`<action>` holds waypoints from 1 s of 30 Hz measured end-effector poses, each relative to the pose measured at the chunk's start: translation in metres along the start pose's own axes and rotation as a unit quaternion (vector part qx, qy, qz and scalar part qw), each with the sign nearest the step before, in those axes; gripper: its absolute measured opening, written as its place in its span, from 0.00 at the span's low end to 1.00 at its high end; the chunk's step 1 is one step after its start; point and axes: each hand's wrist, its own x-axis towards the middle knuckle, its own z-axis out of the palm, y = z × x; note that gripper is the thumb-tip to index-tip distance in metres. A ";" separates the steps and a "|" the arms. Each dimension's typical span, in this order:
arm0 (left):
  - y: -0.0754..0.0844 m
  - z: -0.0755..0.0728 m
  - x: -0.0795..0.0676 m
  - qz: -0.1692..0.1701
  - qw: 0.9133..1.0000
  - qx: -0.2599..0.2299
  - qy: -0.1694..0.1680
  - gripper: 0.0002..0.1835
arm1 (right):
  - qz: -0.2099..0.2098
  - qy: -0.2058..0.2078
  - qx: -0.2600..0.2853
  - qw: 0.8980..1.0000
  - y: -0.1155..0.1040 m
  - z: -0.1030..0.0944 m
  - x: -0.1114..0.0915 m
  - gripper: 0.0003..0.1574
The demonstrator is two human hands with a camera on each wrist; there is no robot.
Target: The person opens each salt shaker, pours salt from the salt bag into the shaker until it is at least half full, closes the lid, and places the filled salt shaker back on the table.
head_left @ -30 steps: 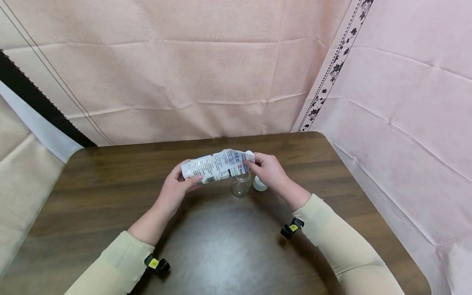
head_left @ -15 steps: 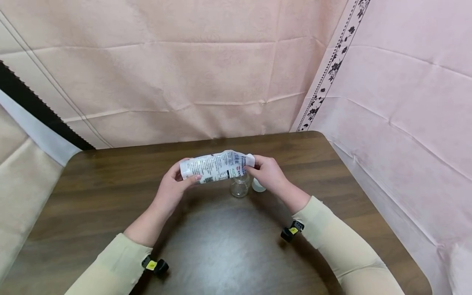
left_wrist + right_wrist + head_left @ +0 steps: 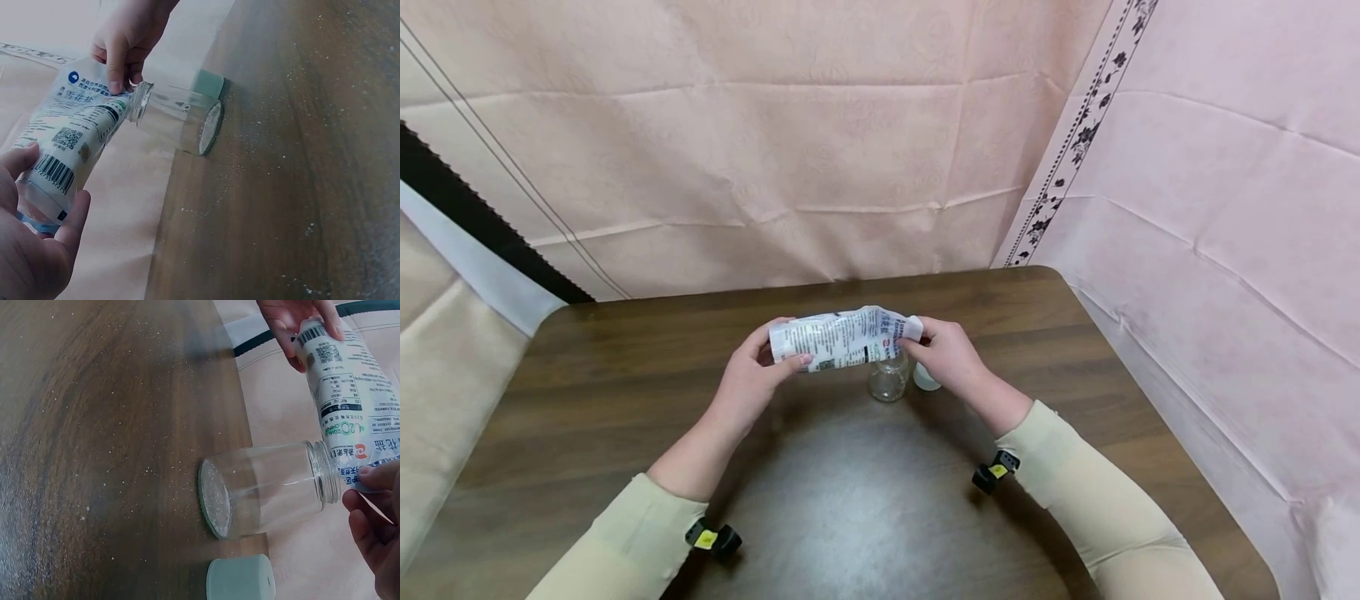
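The relation that counts, as I judge it, is between the slim white plastic bag with blue and black print (image 3: 838, 337) and the mouth of the upright clear glass jar (image 3: 262, 484): the bag lies above the jar, its long axis running side to side across the jar's vertical one, its right end at the threaded rim, though you cannot tell whether its opening sits inside. Your right hand (image 3: 951, 350) is the nearer one, pinching the bag's end between thumb and fingers just beside the jar's mouth. Your left hand (image 3: 752, 371) grips the bag's other end, off to the left of the jar, thumb on the printed face. A thin layer of white grains (image 3: 217, 500) covers the jar's base, and more specks are scattered over the dark brown wooden table (image 3: 625, 417) around it. The pale round cap (image 3: 240, 578) stands just right of the jar, partly hidden from above by your right hand. Beyond the jar, past the table's far edge, hangs a creased pale pink cloth (image 3: 775, 167).
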 end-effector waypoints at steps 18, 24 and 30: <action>-0.019 0.000 0.011 0.006 1.000 0.020 0.006 0.35 | -0.072 0.010 -0.077 0.994 0.006 0.002 -0.001 0.05; -0.014 0.001 0.011 0.006 0.999 0.033 0.012 0.39 | -0.079 0.004 -0.100 0.992 0.003 0.001 -0.002 0.04; -0.008 0.001 0.010 0.003 0.999 0.041 0.017 0.40 | -0.077 0.003 -0.110 0.991 0.000 -0.001 -0.002 0.04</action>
